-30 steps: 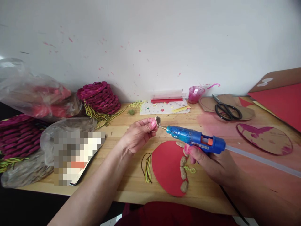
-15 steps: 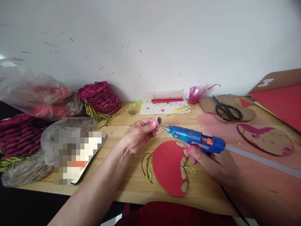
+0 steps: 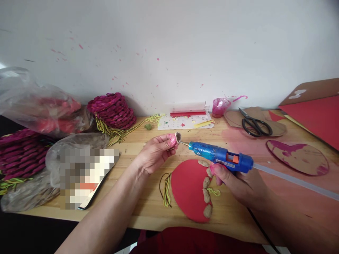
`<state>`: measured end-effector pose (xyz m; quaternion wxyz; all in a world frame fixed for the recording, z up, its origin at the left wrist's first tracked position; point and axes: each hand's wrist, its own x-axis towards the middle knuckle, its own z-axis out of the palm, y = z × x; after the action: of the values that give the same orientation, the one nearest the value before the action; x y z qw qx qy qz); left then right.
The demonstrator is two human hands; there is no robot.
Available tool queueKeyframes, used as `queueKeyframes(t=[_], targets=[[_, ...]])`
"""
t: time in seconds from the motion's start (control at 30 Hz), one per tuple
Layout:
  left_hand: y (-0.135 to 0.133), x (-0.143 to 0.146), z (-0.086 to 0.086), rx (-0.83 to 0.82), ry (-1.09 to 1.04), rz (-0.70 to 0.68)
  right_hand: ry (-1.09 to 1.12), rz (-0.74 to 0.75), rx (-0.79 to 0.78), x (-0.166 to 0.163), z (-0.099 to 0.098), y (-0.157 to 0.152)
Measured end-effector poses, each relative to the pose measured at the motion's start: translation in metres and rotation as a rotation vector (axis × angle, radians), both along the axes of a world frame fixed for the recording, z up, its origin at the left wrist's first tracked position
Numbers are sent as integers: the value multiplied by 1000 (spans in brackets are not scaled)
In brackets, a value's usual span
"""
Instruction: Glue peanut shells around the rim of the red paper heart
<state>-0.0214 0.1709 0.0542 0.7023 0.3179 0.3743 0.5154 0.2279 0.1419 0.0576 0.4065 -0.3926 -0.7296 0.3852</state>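
Observation:
Between the thumb and fingers of my left hand (image 3: 160,150) is a half peanut shell (image 3: 178,137), its hollow side turned to the right. My right hand (image 3: 238,181) is wrapped round the handle of a blue glue gun (image 3: 212,152), whose metal nozzle points left and meets the shell's rim. A long clear glue stick (image 3: 293,180) juts from the gun's back. Below my hands lies a red heart-shaped card (image 3: 188,190), with several peanut shells (image 3: 206,195) in a row along its right edge. Yellow-green yarn (image 3: 166,190) hangs off its left side.
Black scissors (image 3: 256,125) rest on cardboard at the back right, near a pink-stained cup (image 3: 221,107). A painted cardboard heart (image 3: 298,157) lies at right. Purple woven pieces (image 3: 112,111), plastic bags (image 3: 76,141) and a blurred-out phone-like object (image 3: 92,180) occupy the left.
Both hands, the shell and the glue gun keep nearly the same places. The shell is tipped slightly, showing a little more of its hollow. The view has shifted very slightly.

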Motion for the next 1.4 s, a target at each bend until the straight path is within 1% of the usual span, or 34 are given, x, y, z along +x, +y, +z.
queueKeyframes(t=[0.1, 0.47, 0.53, 0.67, 0.8, 0.87, 0.93, 1.0, 1.07, 1.1, 1.17, 1.23, 1.33, 1.4], targets=[[0, -1, 0, -6, -1, -1, -97, 8, 84, 1, 0, 0], [-1, 1, 0, -15, -24, -17, -145, -19, 131, 2, -1, 0], [-1, 1, 0, -19, -30, -20, -147, -22, 124, 2, -1, -1], [-1, 1, 2, -17, -28, -24, -108, -8, 64, 2, -2, 0], [-3, 2, 6, -1, 37, -2, -23, -91, 13, 1, -1, 4], [-5, 3, 8, 39, 125, 22, 100, -120, -93, -2, 0, 6], [-8, 5, 9, 130, 295, 47, 240, -133, -250, -6, 3, 9], [-12, 10, 9, 283, 559, 81, 333, -135, -411, -9, 5, 11], [-16, 15, 7, 475, 840, 98, 406, -149, -524, -11, 5, 12], [-19, 19, 6, 564, 950, 89, 445, -152, -572, -11, 6, 12], [-24, 24, 4, 686, 1086, 39, 511, -137, -648, -11, 5, 10], [-28, 29, 1, 721, 1154, -20, 542, -114, -687, -9, 2, 5], [-31, 35, -4, 686, 1220, -71, 571, -113, -709, -4, -5, -2], [-31, 37, -7, 660, 1239, -78, 604, -109, -734, -1, -11, -6]])
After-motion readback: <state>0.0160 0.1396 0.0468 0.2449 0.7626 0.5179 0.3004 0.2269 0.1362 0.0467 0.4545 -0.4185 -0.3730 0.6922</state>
